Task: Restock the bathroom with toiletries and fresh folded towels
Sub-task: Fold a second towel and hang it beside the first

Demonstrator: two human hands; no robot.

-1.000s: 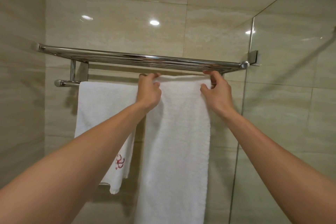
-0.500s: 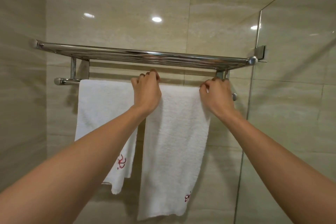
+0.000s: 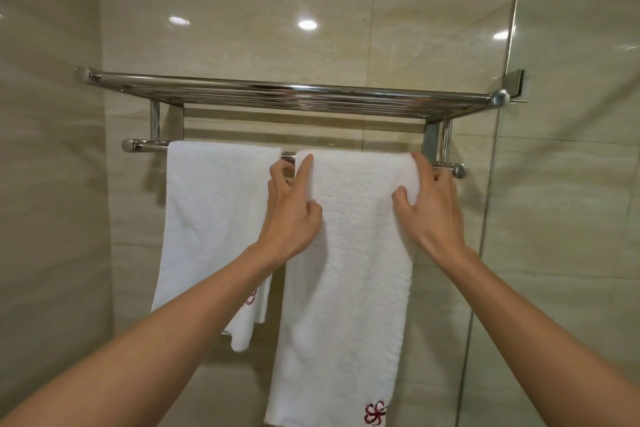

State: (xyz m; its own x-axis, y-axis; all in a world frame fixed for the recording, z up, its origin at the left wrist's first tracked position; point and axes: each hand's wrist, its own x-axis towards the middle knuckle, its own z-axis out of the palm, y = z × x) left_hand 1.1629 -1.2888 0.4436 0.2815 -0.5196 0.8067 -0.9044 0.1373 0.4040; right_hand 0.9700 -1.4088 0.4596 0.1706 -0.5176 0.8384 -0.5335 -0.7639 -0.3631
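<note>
With left hand (image 3: 292,208) and right hand (image 3: 434,210) each pinching a towel (image 3: 349,281) edge just under the bar (image 3: 147,146), we should tug evenly.

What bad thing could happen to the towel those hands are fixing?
The right towel hangs long in front over the lower bar; its back is hidden, so if that is short it might slide off once the left hand and right hand let go. Tugging it sideways could bump the left towel close beside it.
</note>
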